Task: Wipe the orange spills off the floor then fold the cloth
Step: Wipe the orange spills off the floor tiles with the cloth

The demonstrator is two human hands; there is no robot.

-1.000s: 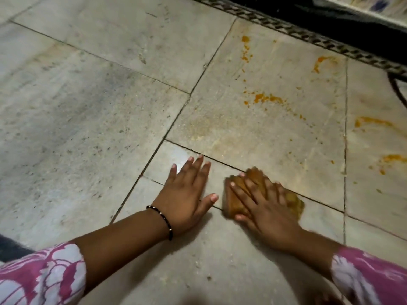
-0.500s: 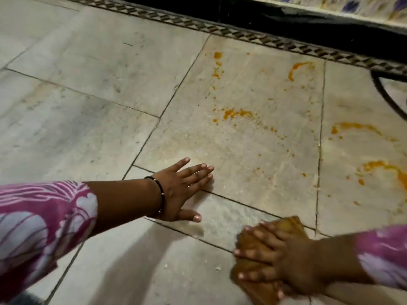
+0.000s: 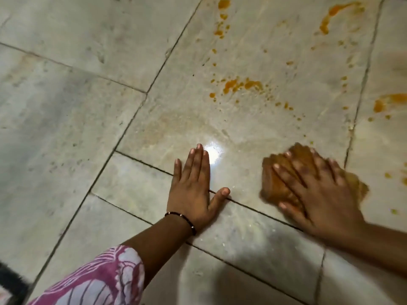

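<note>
Orange spills dot the grey stone floor (image 3: 66, 133): a splatter (image 3: 242, 85) in the middle far tile, drips (image 3: 221, 20) at the top, a streak (image 3: 330, 16) at upper right and a smear (image 3: 389, 101) at the right edge. My right hand (image 3: 315, 192) presses flat on a bunched, orange-stained brown cloth (image 3: 276, 179) on the floor, below the splatter; the hand and cloth are motion-blurred. My left hand (image 3: 193, 186) lies flat on the floor with fingers together and thumb out, left of the cloth, holding nothing.
Dark grout lines cross the floor between large tiles. A bright light reflection (image 3: 212, 154) sits just beyond my left fingertips. Small orange specks (image 3: 387, 175) lie right of the cloth. A dark edge (image 3: 11, 282) shows at bottom left.
My right hand has slid the cloth forward, up towards the middle splatter. My left hand has turned to point forward. The view has moved closer; the dark patterned border at the top has left the frame.
</note>
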